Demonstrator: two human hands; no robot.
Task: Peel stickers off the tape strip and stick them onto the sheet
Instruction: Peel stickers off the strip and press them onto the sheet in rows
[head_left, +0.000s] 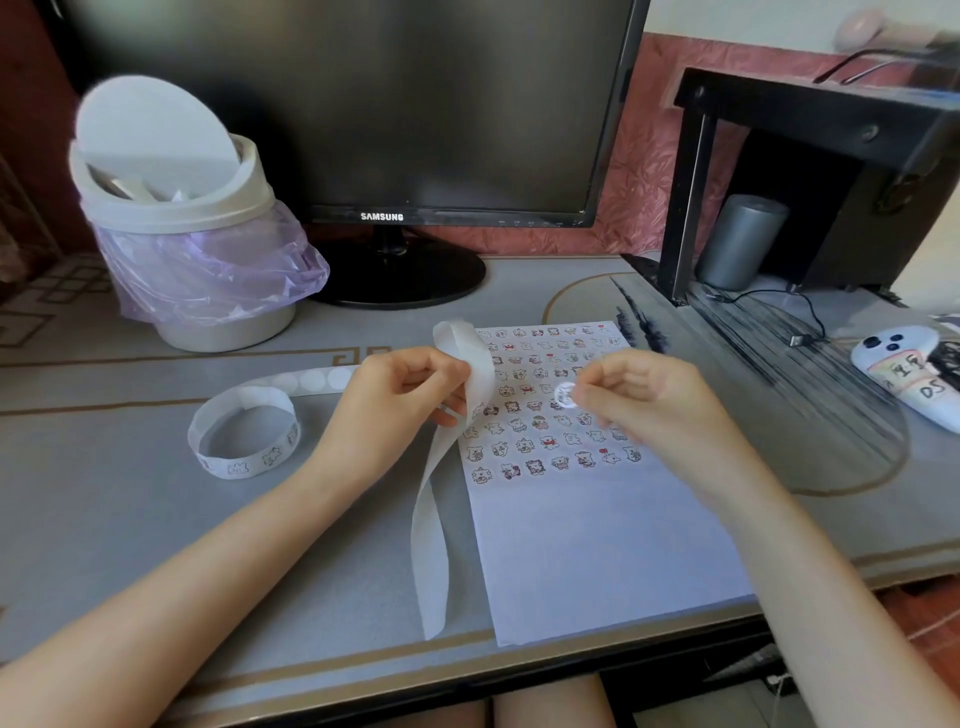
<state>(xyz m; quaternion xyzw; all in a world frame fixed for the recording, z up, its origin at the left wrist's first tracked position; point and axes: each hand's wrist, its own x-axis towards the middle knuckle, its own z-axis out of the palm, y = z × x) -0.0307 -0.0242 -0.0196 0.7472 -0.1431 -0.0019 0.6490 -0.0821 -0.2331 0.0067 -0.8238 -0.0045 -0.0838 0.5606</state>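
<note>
Head view: left hand (410, 387) pinches sticker tape strip (470, 364) mid-frame, tail trailing toward lower centre. Right hand (636, 395) pinches round sticker (565, 394) above sheet (597, 545), centre-right, upper half filled with sticker rows. Tape roll (243, 439) lies left.

White sheet (597, 545) with rows of tiny cartoon stickers (535, 466), lilac bin liner (208, 270), tan-bordered grey table (130, 509).

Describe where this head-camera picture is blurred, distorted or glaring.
Head view: the right hand and the sticker it pinches are motion-blurred; the black shelf at upper right is smeared; the Samsung monitor leans from wide-angle distortion; soft light, no harsh glare.
</note>
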